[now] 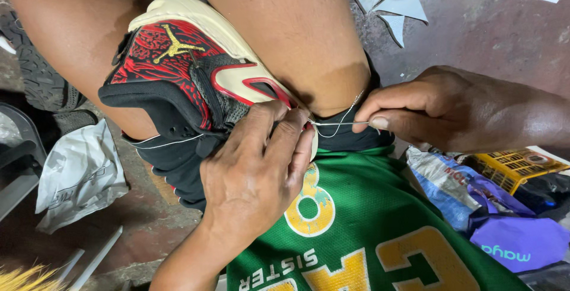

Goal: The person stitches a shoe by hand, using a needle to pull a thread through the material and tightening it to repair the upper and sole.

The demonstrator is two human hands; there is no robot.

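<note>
Stitching step in hand: the left hand (258, 172) clamps the red-and-black shoe (184, 83) between the knees, while at 3 o'clock the right hand (439, 110) pinches a needle (341, 123) with white thread (332, 129). Next pull likely demands steady tension.

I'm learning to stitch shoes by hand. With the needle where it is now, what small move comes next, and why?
Probably draw the needle further out to the right. The right hand pinches it, white thread loops slack behind it, and the left hand pins the shoe between the knees, so the stitch looks not yet tight.
</note>
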